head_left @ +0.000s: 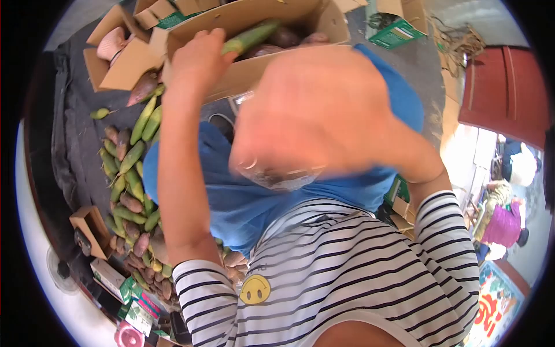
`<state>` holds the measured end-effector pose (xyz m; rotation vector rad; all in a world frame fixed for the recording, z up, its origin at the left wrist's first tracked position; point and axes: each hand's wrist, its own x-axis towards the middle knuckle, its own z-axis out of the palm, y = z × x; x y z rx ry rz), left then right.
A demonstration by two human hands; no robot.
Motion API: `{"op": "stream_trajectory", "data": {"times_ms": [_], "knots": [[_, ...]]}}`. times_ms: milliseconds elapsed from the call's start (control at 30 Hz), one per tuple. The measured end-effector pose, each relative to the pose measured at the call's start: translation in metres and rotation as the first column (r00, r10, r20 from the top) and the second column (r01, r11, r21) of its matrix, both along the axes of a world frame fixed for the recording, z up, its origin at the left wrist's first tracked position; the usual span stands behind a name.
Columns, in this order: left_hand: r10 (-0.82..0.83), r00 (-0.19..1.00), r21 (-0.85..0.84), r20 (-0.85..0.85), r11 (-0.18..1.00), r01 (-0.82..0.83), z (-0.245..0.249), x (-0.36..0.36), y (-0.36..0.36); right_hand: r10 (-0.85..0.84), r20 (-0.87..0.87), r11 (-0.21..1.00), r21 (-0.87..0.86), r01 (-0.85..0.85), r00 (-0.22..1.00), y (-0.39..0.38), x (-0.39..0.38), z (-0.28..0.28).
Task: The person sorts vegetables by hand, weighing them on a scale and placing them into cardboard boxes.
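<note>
My left hand [199, 61] reaches over the near left wall of a long cardboard box [329, 20]. Its fingers and thumb close around the near end of a green radish [254, 36], which lies slanted above darker, purplish roots [283, 37] inside. Large and blurred close to the camera, my right hand [318, 110] is in a fist in front of the box. Below that fist shows a shiny clear plastic thing [286, 179], mostly covered by the hand, so its kind is hidden.
Many green and purplish radishes [130, 196] lie heaped on the dark floor at left. An open carton [121, 72] holding a pinkish thing stands at upper left. A green box [399, 32] is at upper right. People [506, 222] are far right.
</note>
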<state>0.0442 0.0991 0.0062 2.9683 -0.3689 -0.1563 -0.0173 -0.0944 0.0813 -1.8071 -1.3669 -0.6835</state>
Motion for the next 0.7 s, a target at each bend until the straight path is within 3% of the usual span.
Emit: {"op": "stream_trajectory", "data": {"times_ms": [100, 300, 567, 700], "knots": [[-0.008, 1.0, 0.012, 0.012, 1.0, 0.008, -0.016, 0.007, 0.01, 0.145, 0.147, 0.989, 0.005, -0.147, 0.978, 0.01, -0.039, 0.028], [0.007, 1.0, 0.024, -0.024, 1.0, -0.007, -0.018, 0.008, 0.011, 0.209, 0.203, 0.977, -0.076, -0.197, 0.957, 0.021, -0.064, 0.041], [-0.002, 1.0, -0.024, -0.006, 1.0, 0.002, -0.021, 0.01, 0.018, 0.194, 0.193, 0.977, -0.132, -0.17, 0.962, 0.021, -0.058, 0.039], [-0.041, 0.999, -0.041, -0.007, 0.998, 0.041, -0.017, 0.008, 0.023, 0.073, 0.133, 0.983, -0.178, -0.049, 0.988, 0.007, -0.033, 0.028]]}}
